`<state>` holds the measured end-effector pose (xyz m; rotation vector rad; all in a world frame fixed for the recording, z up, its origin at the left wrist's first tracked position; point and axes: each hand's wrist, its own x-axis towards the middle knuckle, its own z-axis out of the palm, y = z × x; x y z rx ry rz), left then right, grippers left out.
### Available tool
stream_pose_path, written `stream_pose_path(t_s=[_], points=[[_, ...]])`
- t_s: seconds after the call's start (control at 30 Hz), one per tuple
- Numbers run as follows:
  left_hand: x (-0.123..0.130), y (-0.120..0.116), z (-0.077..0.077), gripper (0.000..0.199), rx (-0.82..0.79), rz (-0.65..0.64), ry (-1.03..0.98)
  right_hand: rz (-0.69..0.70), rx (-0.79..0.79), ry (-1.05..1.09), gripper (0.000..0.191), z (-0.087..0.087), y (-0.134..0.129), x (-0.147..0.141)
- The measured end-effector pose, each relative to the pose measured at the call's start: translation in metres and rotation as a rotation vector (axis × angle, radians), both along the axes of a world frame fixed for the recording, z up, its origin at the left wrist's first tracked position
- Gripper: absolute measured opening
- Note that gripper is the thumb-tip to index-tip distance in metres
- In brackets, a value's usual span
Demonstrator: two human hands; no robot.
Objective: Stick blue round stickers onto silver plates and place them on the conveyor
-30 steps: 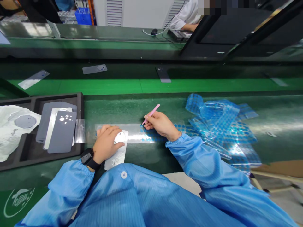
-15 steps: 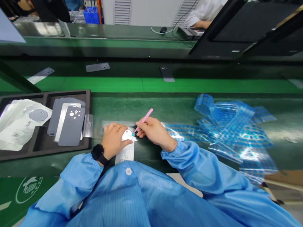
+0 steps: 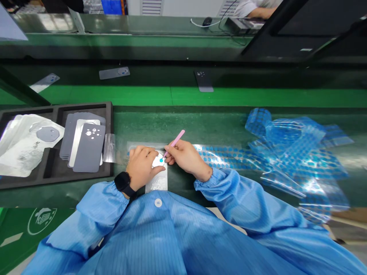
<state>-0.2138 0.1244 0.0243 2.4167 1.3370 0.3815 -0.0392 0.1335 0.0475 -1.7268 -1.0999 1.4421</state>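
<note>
Between my hands a pale, film-covered phone back panel [image 3: 157, 183] lies on the bench, with a white round area [image 3: 156, 159] near its top. My left hand [image 3: 142, 166] lies over the panel's left side, fingers apart, thumb and forefinger on either side of the round area. My right hand [image 3: 183, 156] pinches slim pink tweezers [image 3: 175, 142] like a pen. Their tip touches or hovers at a small blue round sticker [image 3: 161, 160] on the round area; I cannot tell which. A clear strip with rows of blue dots [image 3: 223, 157] runs rightward from under my right hand.
A black tray [image 3: 111, 139] at left holds grey phone back panels [image 3: 89, 152] and white film-covered ones [image 3: 25, 151]. Crumpled blue-dotted film [image 3: 298, 152] lies at right. Several panels rest on the green belt beyond, including a dark one [image 3: 204, 82]. A co-worker's arm [image 3: 260, 12] shows at the back.
The view has shifted slightly, moving the whole scene in the picture. The blue sticker at the tweezers' tip now shows more plainly on the round area. Both hands keep nearly the same pose.
</note>
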Motion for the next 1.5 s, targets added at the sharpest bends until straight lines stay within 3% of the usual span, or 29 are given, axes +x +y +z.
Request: stream_pose_path(t_s=[0.5,0.73,1.0,1.13,1.3,1.5], points=[[-0.002,-0.006,0.000,0.040,0.094,0.021,-0.036,0.013,0.030,-0.052,0.018,0.003,-0.001,-0.003],[-0.004,-0.017,0.009,0.028,0.029,-0.084,0.031,0.041,0.074,-0.087,0.016,0.000,-0.004,-0.002],[-0.001,-0.021,0.013,0.027,0.020,-0.076,0.096,0.005,0.088,-0.033,0.010,-0.002,-0.007,0.001],[0.001,-0.024,0.013,0.029,0.032,-0.074,0.106,0.041,0.194,-0.033,0.017,-0.005,-0.015,0.007],[0.002,-0.026,0.013,0.029,0.035,-0.074,0.123,0.195,0.328,-0.180,0.018,-0.008,-0.021,0.009],[0.001,-0.027,0.012,0.029,0.054,-0.071,0.107,0.251,0.490,-0.323,0.018,-0.008,-0.022,0.008]])
